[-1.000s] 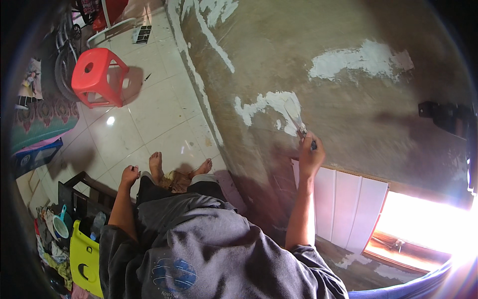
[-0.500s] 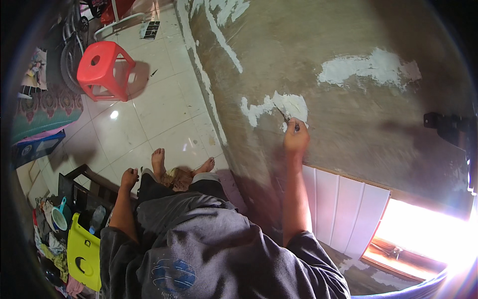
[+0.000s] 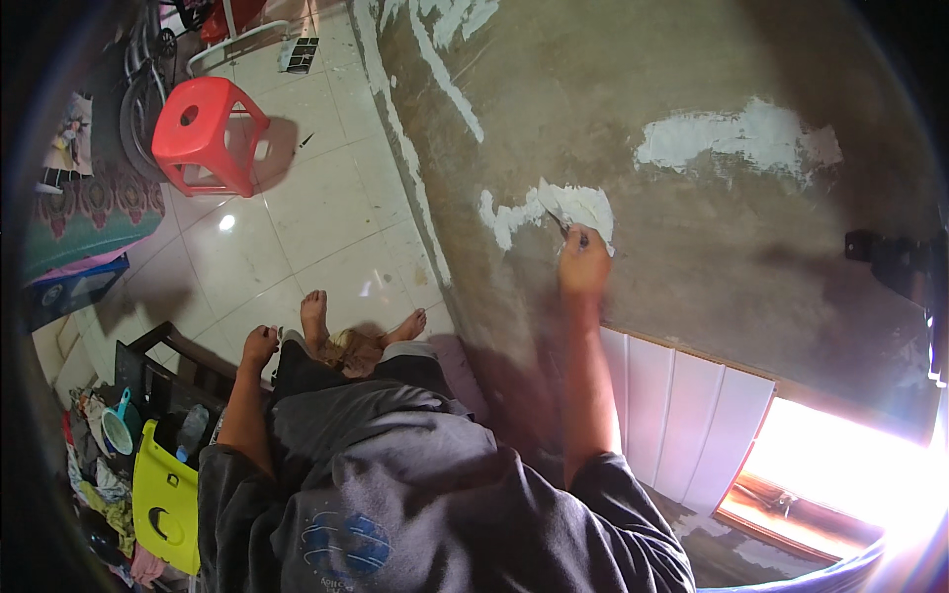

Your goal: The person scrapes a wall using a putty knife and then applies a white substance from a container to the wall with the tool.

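Observation:
My right hand [image 3: 582,263] grips a putty knife [image 3: 561,223] by its handle, its blade angled up and left onto a white filler patch [image 3: 585,204] on the bare grey-brown wall [image 3: 712,247]. The hand partly hides the tool. Low beside my dark trousers, my left hand [image 3: 261,345] is curled closed; I cannot make out what, if anything, it holds. A longer white smear [image 3: 733,138] lies on the wall to the right of the patch.
A red stool [image 3: 193,133], a bicycle [image 3: 138,109] and my bare feet [image 3: 313,318] are on the tiled floor [image 3: 277,222]. At left are a dark frame [image 3: 143,366] and yellow plastic piece [image 3: 158,504]. White panelling [image 3: 662,415] adjoins a bright opening [image 3: 820,450].
My right hand and knife have moved left and upward along the filler patch since a second ago. The view has shifted slightly. My left hand stays closed by my side.

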`<action>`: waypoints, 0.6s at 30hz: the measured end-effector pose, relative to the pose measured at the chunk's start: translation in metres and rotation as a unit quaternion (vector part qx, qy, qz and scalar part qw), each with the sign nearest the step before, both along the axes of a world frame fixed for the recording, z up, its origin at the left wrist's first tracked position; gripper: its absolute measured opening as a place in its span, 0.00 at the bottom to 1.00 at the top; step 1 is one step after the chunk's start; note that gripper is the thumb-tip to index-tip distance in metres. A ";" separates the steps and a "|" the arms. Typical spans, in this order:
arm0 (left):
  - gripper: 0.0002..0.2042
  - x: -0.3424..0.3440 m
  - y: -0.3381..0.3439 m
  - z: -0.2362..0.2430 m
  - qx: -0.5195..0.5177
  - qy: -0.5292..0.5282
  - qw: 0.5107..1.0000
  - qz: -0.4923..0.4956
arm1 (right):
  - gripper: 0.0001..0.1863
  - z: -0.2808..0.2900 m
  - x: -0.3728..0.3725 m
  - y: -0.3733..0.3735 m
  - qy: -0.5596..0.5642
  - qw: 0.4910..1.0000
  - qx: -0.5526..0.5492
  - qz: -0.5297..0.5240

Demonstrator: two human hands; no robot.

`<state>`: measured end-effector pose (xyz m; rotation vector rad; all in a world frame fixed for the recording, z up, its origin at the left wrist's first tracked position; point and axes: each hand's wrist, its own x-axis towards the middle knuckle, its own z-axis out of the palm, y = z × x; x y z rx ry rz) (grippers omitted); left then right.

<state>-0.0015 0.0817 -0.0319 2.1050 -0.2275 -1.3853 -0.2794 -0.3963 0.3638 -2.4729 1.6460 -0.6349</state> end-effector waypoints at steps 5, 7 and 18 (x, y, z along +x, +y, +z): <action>0.19 0.004 -0.010 0.022 0.002 -0.030 1.000 0.004 | 0.13 0.004 -0.001 0.009 -0.016 1.000 0.018 0.001; 0.19 0.003 -0.007 0.024 0.005 -0.040 0.999 0.007 | 0.13 0.015 -0.011 0.014 -0.024 0.999 0.035 -0.004; 0.19 0.003 0.010 0.019 0.045 -0.012 0.999 0.002 | 0.14 -0.028 0.001 0.002 0.018 0.999 0.005 0.041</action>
